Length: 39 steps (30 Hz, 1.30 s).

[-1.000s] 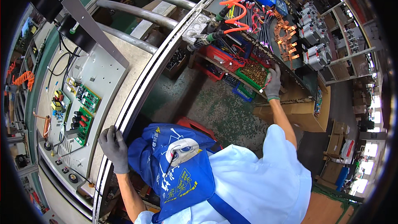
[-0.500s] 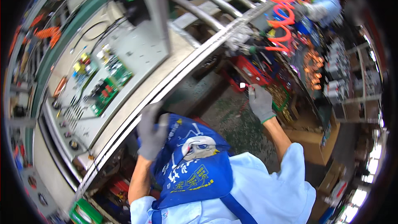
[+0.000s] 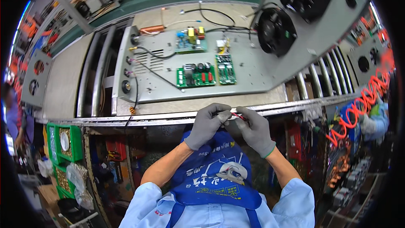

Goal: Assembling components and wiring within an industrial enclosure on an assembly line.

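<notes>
Both grey-gloved hands meet above my blue apron, at the bench's front edge. Between their fingertips is a short red-and-black wire [image 3: 234,114]. My left hand [image 3: 208,126] pinches its left end, where the fingers hide most detail. With thumb and forefinger, my right hand [image 3: 256,133] grips the other end. Just beyond lies a grey metal chassis panel [image 3: 164,95] bearing a green circuit board [image 3: 196,82] with black and red parts. Beside that board are a narrower green board [image 3: 225,69] and a board with yellow and blue parts [image 3: 190,44].
Two black fans [image 3: 276,31] sit on the chassis's raised right side. Metal rollers [image 3: 100,74] flank the chassis. A coiled red air hose [image 3: 358,107] hangs at right, near another person's sleeve [image 3: 375,120]. Green bins [image 3: 65,141] stand at left below the bench.
My view has swung left to face the bench. My right hand has come from the bins with a wire in it, and my left, open before, has joined it.
</notes>
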Motion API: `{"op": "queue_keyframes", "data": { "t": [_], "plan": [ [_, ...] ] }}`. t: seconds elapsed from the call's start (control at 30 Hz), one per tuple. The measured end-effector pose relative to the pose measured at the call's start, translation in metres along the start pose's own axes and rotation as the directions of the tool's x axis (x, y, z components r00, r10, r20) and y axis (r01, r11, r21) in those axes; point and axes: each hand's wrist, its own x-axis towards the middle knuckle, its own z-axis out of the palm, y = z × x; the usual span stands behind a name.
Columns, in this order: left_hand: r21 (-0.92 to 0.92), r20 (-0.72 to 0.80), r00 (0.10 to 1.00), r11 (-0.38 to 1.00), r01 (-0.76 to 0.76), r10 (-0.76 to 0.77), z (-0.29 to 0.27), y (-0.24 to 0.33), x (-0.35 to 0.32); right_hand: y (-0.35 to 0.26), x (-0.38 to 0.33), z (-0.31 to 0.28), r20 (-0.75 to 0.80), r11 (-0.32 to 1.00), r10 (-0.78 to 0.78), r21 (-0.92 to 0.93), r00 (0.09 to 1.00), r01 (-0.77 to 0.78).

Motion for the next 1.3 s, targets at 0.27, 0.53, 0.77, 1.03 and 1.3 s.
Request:
{"op": "queue_keyframes", "data": {
  "t": [0.27,0.53,0.77,1.03,1.3],
  "plan": [
    [-0.113,-0.206,0.957,0.966,-0.233,0.206,-0.044,0.007,0.007,-0.03,0.091,0.026,0.352,0.888,0.19,0.336,0.916,-0.313],
    [0.696,-0.145,0.733,0.595,-0.402,0.665,-0.073,-0.019,0.019,0.003,0.228,0.039,0.188,0.943,-0.178,-0.248,0.966,0.222],
    [0.721,-0.114,0.782,0.592,-0.36,0.613,-0.077,-0.03,0.019,0.02,0.28,0.07,0.374,0.853,-0.23,-0.367,0.898,0.371],
    [0.715,-0.106,0.792,0.599,-0.36,0.602,-0.077,-0.03,0.019,0.024,0.289,0.074,0.463,0.821,-0.227,-0.383,0.857,0.424],
    [0.716,-0.107,0.791,0.598,-0.359,0.602,-0.074,-0.02,0.02,0.018,0.308,0.077,0.559,0.796,-0.192,-0.392,0.807,0.461]
  ]
}}
